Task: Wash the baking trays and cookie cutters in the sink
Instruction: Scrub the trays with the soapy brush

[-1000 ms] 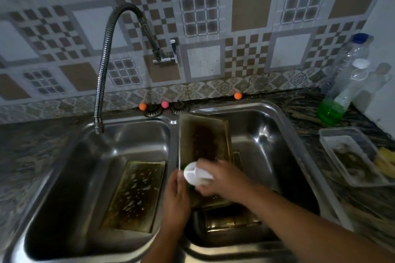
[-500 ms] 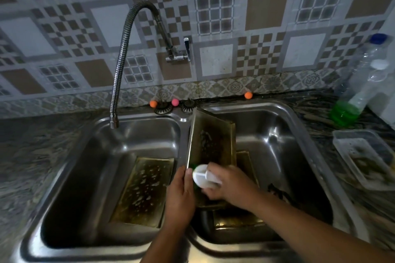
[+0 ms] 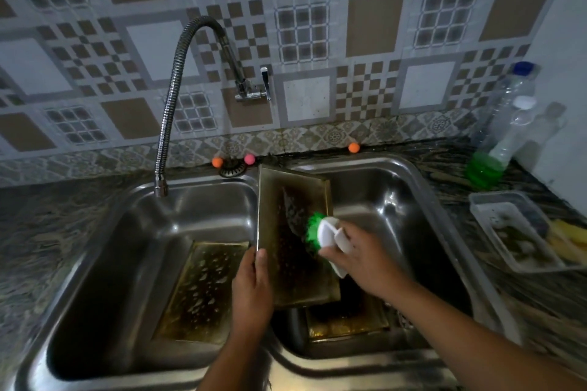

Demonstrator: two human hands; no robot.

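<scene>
A greasy baking tray (image 3: pixel 286 200) stands tilted on the divider of the double steel sink (image 3: pixel 413 187), its far end up. My left hand (image 3: pixel 252 286) grips its near left edge. My right hand (image 3: pixel 362 252) holds a white scrubbing brush (image 3: pixel 327 230) with green bristles pressed on the tray's right side. A second tray (image 3: pixel 203 292) lies flat in the left basin, wet with droplets. A third tray (image 3: pixel 349 322) lies at the bottom of the right basin, mostly hidden under the tilted one. No cookie cutters are visible.
A flexible steel faucet (image 3: pixel 168 124) arches from the tiled wall over the left basin. On the right counter stand a clear bottle with green liquid (image 3: pixel 495 149) and a plastic container (image 3: pixel 511 232) holding a yellow sponge. Small orange and pink balls (image 3: pixel 249 159) sit behind the sink.
My right hand slid the brush from the tray's near left part up and to the right, showing the green bristles. My left hand stays on the tray's near edge. The view shifted.
</scene>
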